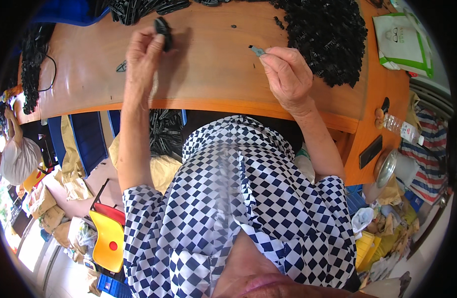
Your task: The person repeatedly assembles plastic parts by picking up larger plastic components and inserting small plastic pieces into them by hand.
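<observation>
My left hand (142, 55) is closed on a black plastic part (163, 34), pinched between thumb and fingers above the wooden table (213, 64). Across from it, my right hand (288, 74) pinches a small flat grey piece with a dark tip (257, 50); its exact kind cannot be told. The two hands are well apart. Beside my left wrist lies another dark part (121, 66). To the right, close to my right hand, spreads a large heap of small black plastic pieces (328, 39).
Longer black parts (131, 10) lie along the far edge near a blue bin (69, 14). More black parts fill a container (166, 131) below the table's front edge. A phone (370, 151), a plastic bottle (402, 129) and a white-green bag (402, 42) are at right. Another person (20, 159) works far left.
</observation>
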Motion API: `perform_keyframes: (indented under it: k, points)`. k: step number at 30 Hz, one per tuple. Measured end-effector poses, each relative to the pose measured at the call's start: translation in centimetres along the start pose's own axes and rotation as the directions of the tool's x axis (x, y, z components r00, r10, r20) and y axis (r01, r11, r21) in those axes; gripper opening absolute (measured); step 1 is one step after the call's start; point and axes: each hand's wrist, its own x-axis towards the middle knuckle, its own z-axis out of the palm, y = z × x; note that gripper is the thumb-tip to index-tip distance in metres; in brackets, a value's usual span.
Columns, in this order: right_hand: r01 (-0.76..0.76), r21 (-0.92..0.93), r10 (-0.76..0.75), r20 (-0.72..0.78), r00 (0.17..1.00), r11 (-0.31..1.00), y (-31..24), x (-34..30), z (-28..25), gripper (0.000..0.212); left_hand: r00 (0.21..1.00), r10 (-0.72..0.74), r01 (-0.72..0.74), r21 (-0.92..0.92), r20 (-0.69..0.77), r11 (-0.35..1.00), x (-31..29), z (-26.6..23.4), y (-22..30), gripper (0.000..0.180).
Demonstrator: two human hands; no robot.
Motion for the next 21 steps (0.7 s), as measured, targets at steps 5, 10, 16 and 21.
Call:
perform_keyframes:
  k: [5,10,16,21]
  points:
    - [-0.059,0.026,0.061,-0.071,0.996,0.998,-1.9,0.7,0.0,0.029,0.905,-0.109,0.396,-0.723,0.411,0.566,-4.8,5.7,2.0,0.021]
    - [-0.145,0.112,0.158,-0.119,0.980,0.983,-3.9,1.0,0.4,0.027,0.882,-0.086,0.442,-0.753,0.463,0.487,-6.5,8.1,2.4,0.021]
    - [-0.183,0.139,0.203,-0.144,0.969,0.973,-5.0,1.0,0.6,0.025,0.891,-0.041,0.412,-0.766,0.453,0.494,-7.1,9.3,1.9,0.022]
    - [-0.262,0.141,0.275,-0.089,0.957,0.955,-5.3,0.7,0.4,0.021,0.896,-0.055,0.399,-0.747,0.440,0.532,-7.5,9.6,1.9,0.027]
